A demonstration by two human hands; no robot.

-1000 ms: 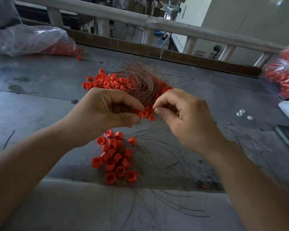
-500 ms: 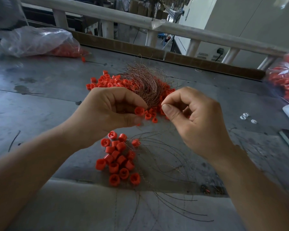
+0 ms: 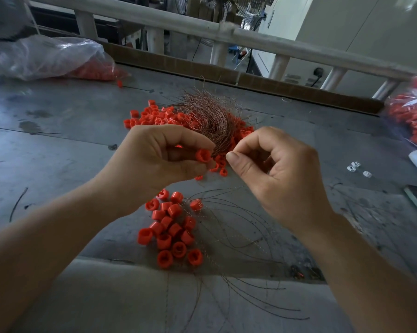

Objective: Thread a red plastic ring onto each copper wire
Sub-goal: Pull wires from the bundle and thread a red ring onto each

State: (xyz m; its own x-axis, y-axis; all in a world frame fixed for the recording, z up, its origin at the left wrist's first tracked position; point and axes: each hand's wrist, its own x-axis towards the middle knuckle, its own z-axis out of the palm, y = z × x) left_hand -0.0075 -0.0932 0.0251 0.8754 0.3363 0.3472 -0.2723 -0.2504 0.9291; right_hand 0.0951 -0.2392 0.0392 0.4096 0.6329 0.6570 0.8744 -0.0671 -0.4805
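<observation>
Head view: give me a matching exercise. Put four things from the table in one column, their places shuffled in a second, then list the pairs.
Things
1. copper wire bundle
2. clear plastic bag
3. white plastic pieces
4. single red ring

Places
A. pinched at the left hand's fingertips
B. on the table, right of the right hand
C. far left of the table
D. lying on the far heap of red rings

Pairs: 1-D, 2-C, 3-B, 4-A
</observation>
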